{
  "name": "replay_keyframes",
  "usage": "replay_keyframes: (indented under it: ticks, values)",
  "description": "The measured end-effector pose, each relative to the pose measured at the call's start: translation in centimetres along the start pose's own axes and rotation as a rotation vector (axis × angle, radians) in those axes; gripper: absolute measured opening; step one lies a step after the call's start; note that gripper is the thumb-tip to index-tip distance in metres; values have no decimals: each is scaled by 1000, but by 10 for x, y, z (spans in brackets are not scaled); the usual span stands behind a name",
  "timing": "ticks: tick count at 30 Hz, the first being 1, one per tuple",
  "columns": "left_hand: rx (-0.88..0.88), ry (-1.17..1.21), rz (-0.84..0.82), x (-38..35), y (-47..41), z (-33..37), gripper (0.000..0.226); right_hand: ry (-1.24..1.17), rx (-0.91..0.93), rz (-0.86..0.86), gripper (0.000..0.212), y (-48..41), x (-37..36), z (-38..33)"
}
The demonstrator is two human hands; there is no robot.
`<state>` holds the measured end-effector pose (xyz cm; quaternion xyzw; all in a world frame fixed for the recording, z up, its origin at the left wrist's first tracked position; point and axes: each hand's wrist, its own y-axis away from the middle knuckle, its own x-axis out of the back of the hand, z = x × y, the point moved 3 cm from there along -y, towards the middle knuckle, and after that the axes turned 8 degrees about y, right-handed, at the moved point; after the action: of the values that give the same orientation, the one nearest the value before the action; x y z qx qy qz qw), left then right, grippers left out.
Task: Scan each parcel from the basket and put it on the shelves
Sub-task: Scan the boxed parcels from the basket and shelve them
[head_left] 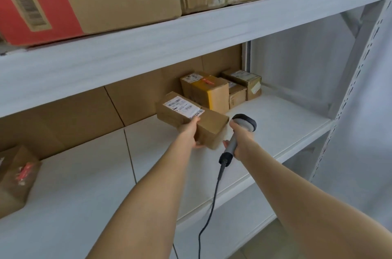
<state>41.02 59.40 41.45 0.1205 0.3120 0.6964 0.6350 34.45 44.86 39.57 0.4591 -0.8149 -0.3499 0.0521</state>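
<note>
Two hands work at the middle shelf (275, 123) in the head view, the only view given. The yellow-taped box (209, 91) at the back of that shelf serves as the landmark.

The parcel (212, 125) lies just in front of that box, nearly touching it. Its long axis runs left to right, with the right end swung a little toward the person. Its label (183, 108) faces up on the left half. The left hand (192, 133) is clamped on the parcel's near long side, thumb on top by the label's edge and fingers curled beneath. Whether the parcel's underside already rests on the shelf cannot be told.

The right hand (241, 140) is wrapped round the handle of the scanner (244, 124), in front and to the right of the yellow-taped box. The scanner's head sits just beside the parcel's right end. Its cable (212, 201) hangs down toward the person.

The left hand is plainly the one to finish the placing. Judging by the layout, the parcel needs only to be settled against the yellow-taped box and let go. The basket is out of view.
</note>
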Motion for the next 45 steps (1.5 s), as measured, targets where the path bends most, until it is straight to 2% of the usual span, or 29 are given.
replay_keyframes:
  ticks: [3,11,16,21,26,31,33,36,39,42,45]
  values:
    - [-22,-93,81,8,-18,14,57,25,-17,5,44,-12,0,-11]
    - [-10,-136,107,10,-69,37,49,63,-4,-19,51,-45,-20,-20]
    - [-109,-116,132,8,-100,51,56,54,1,-32,53,-60,-28,-22]
    - [-213,-120,135,4,-116,53,54,28,0,-27,54,-66,-25,-24]
    - [-256,-169,127,0,-119,56,49,8,10,-17,53,-65,-20,-25]
    - [-312,-281,212,-4,-109,63,48,-11,22,-12,51,-58,-15,-27]
    - [-405,-430,334,-4,-101,70,48,-20,31,-7,50,-54,-12,-28]
    - [-732,-682,424,-17,-83,83,44,-42,49,0,45,-45,-5,-30]
    - [-982,-836,282,-49,-62,81,32,-93,69,12,37,-35,8,-30]
    - [-1037,-889,101,-85,-41,62,18,-143,90,15,30,-21,27,-27]
    - [-1048,-963,-90,-123,-19,23,16,-215,128,61,21,-5,61,-20]
